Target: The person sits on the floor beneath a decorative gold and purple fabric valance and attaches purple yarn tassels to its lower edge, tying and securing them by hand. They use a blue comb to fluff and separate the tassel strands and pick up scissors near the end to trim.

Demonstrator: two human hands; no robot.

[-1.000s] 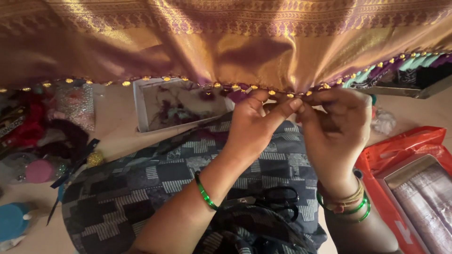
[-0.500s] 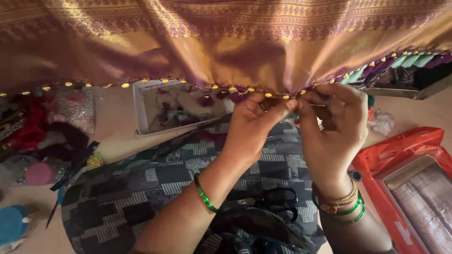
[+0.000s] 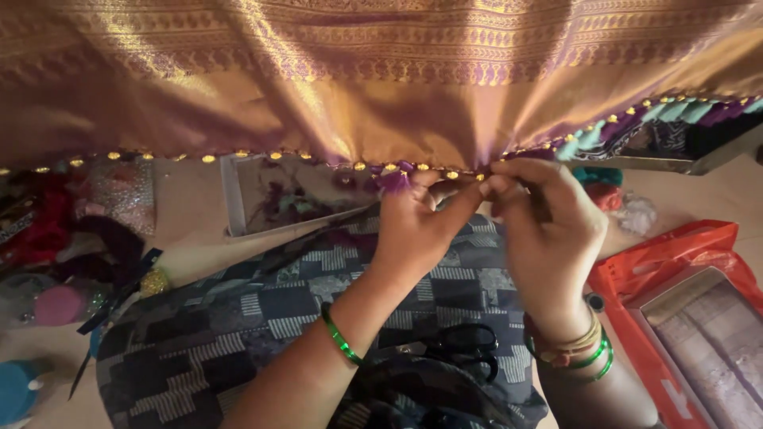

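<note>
Golden silk cloth (image 3: 381, 87), woven with patterned bands and shot with purple, is being hung across the whole upper part of the view, its lower edge being trimmed with a row of small gold beads (image 3: 208, 158). At the far left, a heap of red and dark trimmings (image 3: 48, 230) is being kept on the pale table (image 3: 191, 258), with a pink spool (image 3: 56, 304) and a blue spool (image 3: 16, 391) just below it. A shallow white tray (image 3: 286, 199) of dark scraps is being kept behind the cloth's edge. A grey and black checked fabric (image 3: 238, 334) is being spread over the lap, and black scissors (image 3: 465, 345) are being rested on it between the two forearms. The left hand (image 3: 413, 230), worn with a green bangle (image 3: 340, 338), is being raised to the beaded edge, its thumb and fingers being pressed together on the hem beside a purple tassel (image 3: 393, 181). The right hand (image 3: 548, 238), worn with green and gold bangles (image 3: 576, 353), is being held touching the left, its fingertips being pinched on the same stretch of hem; what is being gripped between them cannot be told. Teal and purple tassels (image 3: 675, 111) are being shown along the edge at the right. A red plastic packet (image 3: 636, 294) holding folded grey cloth is being kept at the lower right.
</note>
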